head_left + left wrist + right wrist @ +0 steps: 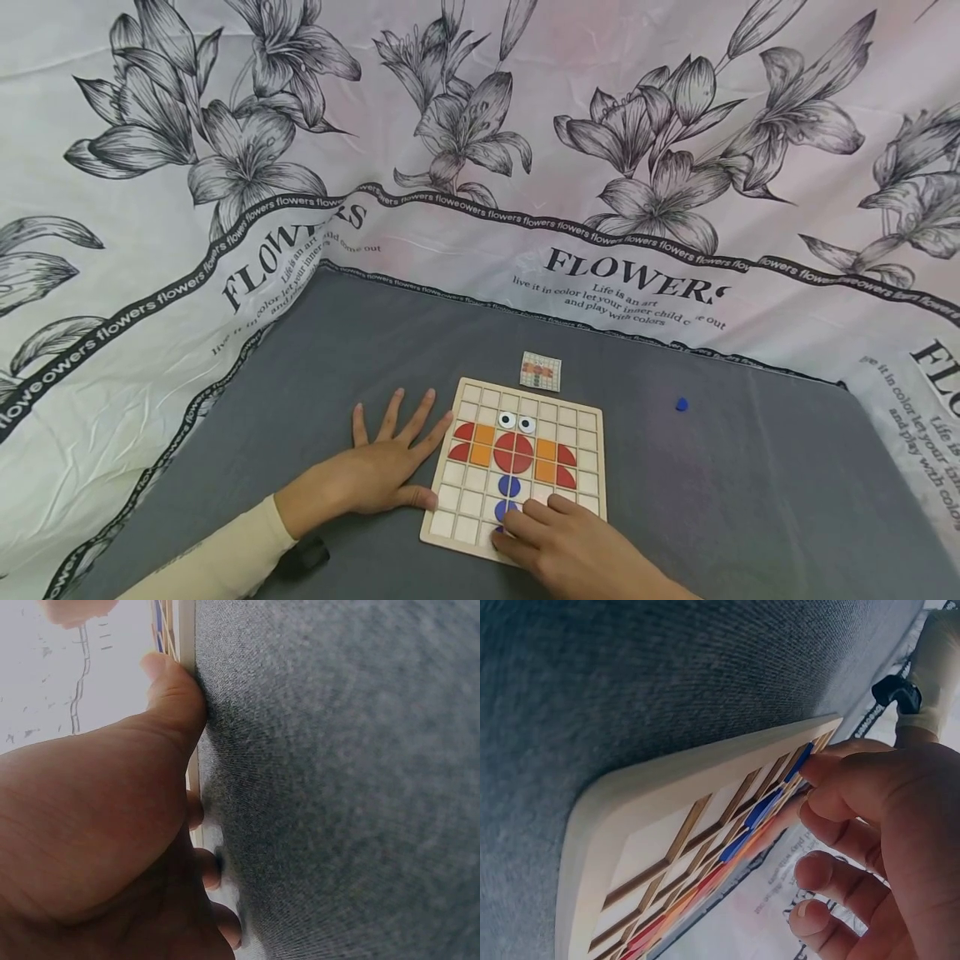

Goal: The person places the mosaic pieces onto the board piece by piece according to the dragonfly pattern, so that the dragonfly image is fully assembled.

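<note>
A square wooden grid board (467,502) lies on the grey cloth, bearing red, orange and blue pieces and two eye pieces (507,420). My left hand (381,473) is spread flat at the board's left side. Its thumb rests on the board's edge, and the fingertips reach along that side. My right hand (566,546) is over the near rows. Between its thumb and index finger, a blue piece (798,762) sits at the grid in the right wrist view. Above it stand a blue circle (509,485) and another blue piece (503,510), partly covered by the fingers.
A small pattern card (541,372) lies just beyond the board's far edge. One loose blue piece (682,404) is on the grey cloth (750,492) to the right. Behind the surface hangs a white flower-printed fabric (480,242). A dark object (303,557) sits beneath the left forearm.
</note>
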Motion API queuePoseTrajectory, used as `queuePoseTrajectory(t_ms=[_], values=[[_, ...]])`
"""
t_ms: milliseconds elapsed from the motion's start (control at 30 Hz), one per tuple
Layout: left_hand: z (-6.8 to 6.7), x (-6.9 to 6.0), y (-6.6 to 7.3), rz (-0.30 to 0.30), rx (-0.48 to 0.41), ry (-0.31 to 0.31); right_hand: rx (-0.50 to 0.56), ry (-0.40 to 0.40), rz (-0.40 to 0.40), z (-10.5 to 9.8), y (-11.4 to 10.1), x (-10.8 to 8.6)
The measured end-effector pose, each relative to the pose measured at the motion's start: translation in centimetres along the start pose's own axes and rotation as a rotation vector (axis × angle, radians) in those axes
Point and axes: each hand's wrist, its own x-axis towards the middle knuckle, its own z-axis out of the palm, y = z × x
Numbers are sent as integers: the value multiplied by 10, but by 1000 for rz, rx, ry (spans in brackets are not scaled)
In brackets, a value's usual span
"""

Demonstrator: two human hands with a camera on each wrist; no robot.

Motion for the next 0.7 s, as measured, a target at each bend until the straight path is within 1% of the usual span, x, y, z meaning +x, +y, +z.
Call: queuePoseTrajectory(t_ms=[233, 333, 467, 500, 700], values=[[1, 1, 0, -4, 10, 1, 39, -25, 38, -1, 1, -3], [2, 1, -1, -1, 15, 3, 26, -12, 41, -2, 2, -5], [2, 1, 0, -2, 8, 0, 20, 53, 68, -4, 4, -11], [2, 1, 0, -2, 5, -1, 29, 64, 87, -5, 5, -13], [0, 0, 0, 0, -12, 2, 33, 214, 234, -8, 15, -27]])
